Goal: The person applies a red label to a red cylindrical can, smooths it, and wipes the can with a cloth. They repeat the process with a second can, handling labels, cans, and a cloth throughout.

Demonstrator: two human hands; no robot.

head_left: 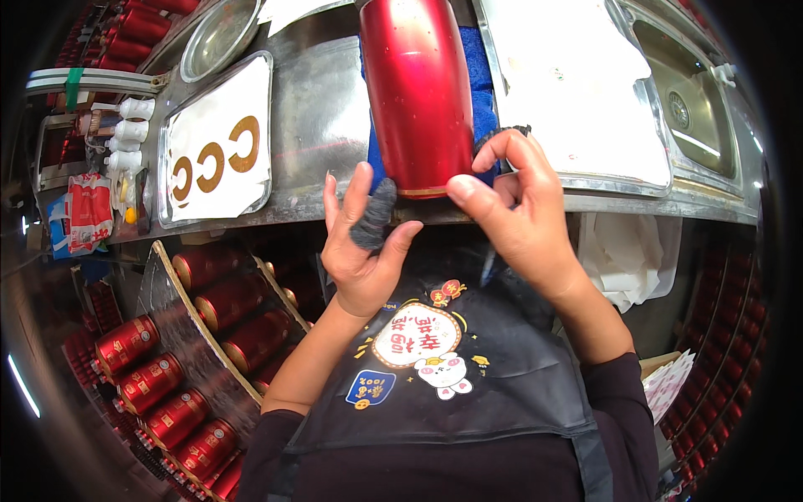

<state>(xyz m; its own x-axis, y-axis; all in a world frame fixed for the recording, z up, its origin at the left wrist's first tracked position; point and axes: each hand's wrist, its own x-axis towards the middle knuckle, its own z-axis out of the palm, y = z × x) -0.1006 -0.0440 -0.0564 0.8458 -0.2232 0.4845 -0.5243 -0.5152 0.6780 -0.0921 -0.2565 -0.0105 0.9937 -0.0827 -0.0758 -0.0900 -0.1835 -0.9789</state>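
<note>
A glossy red rounded cylinder [418, 92], like a canister or bottle, lies on a blue cloth [478, 63] with its gold-rimmed end toward me. My left hand [364, 243] is open just left of that end, fingers stretched and thumb apart. Dark grey wrapping covers one of its fingers. On the other side, my right hand [527, 205] has its thumb tip close to the gold rim and its index finger bent, with a gap between them. Dark wrapping shows behind its fingers. Whether either hand touches the cylinder I cannot tell.
To the left, a tray [266, 142] holds white sheets with gold curved shapes. A larger white-covered tray [585, 180] lies right, beside a metal sink [698, 105]. Below the counter's left side, red cans [171, 418] fill wooden racks [201, 322].
</note>
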